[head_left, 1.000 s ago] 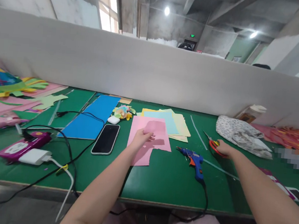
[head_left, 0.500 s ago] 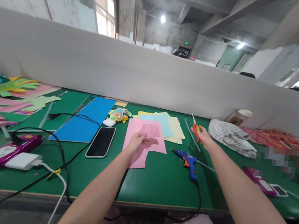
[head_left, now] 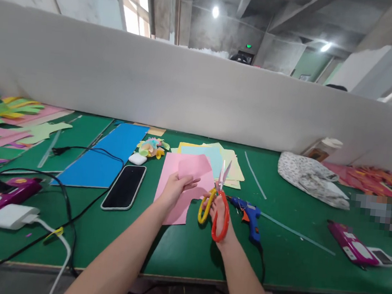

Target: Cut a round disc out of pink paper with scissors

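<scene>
My left hand (head_left: 176, 187) is closed on a small pink paper piece (head_left: 194, 164), held above a larger pink sheet (head_left: 165, 181) with a notched lower corner. Just to the right, my right hand (head_left: 220, 216) holds scissors (head_left: 221, 214) with one red and one yellow handle; their blades point away from me and are slightly parted. Beneath and behind the pink sheet lie light blue paper (head_left: 212, 156) and pale yellow sheets (head_left: 237, 169). A blue glue gun (head_left: 250, 214) rests right of the scissors.
Left of the papers are a phone (head_left: 124, 187), a white case (head_left: 137, 159), a paper flower bundle (head_left: 152, 147) and a blue board (head_left: 107, 161). Cables trail from a purple power strip (head_left: 4, 195). A patterned cloth (head_left: 307, 178) and a second purple strip (head_left: 351, 243) lie right.
My right hand has come in from the right with the scissors, which are now upright beside my left hand. The small pink piece is raised more. The view has shifted slightly.
</scene>
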`<state>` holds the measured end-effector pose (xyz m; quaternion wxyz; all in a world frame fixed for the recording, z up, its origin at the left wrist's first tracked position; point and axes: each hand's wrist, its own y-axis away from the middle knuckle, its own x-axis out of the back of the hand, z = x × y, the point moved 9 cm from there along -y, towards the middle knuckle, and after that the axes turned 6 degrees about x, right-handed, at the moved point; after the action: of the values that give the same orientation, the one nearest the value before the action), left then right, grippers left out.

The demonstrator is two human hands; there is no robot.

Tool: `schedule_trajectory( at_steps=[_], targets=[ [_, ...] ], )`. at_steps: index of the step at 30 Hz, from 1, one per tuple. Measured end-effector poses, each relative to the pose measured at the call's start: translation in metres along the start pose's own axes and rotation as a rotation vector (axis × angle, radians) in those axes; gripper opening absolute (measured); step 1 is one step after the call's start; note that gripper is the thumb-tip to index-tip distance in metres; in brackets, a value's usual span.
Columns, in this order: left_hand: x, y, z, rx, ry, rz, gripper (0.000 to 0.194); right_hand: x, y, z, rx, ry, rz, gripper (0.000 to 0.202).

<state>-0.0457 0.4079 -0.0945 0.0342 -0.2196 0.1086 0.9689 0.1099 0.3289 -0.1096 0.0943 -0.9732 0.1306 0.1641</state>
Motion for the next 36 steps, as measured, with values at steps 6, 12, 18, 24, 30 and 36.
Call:
schedule_trajectory(
  at_steps=[6, 12, 18, 24, 30, 36],
  targets=[
    [-0.027, 0.008, 0.012, 0.036, 0.007, -0.066, 0.035, 0.008, 0.007, 0.005, 0.005, 0.096, 0.024, 0.060],
    [-0.084, -0.007, 0.037, 0.014, -0.051, -0.193, 0.039, 0.013, 0.006, 0.010, 0.083, 0.199, 0.035, 0.073],
    [-0.103, -0.004, 0.025, 0.017, -0.081, -0.212, 0.040, 0.023, 0.001, -0.002, 0.174, 0.344, 0.031, 0.069],
    [-0.099, 0.005, 0.015, 0.027, -0.145, -0.176, 0.032, 0.026, 0.002, -0.022, 0.217, 0.404, 0.003, 0.072],
    [-0.105, 0.010, 0.013, 0.014, -0.175, -0.236, 0.028, 0.027, 0.003, -0.021, 0.265, 0.397, -0.004, 0.065],
    [-0.107, 0.014, 0.018, 0.007, -0.193, -0.219, 0.024, 0.025, 0.001, -0.031, 0.257, 0.402, -0.023, 0.066]
  ],
)
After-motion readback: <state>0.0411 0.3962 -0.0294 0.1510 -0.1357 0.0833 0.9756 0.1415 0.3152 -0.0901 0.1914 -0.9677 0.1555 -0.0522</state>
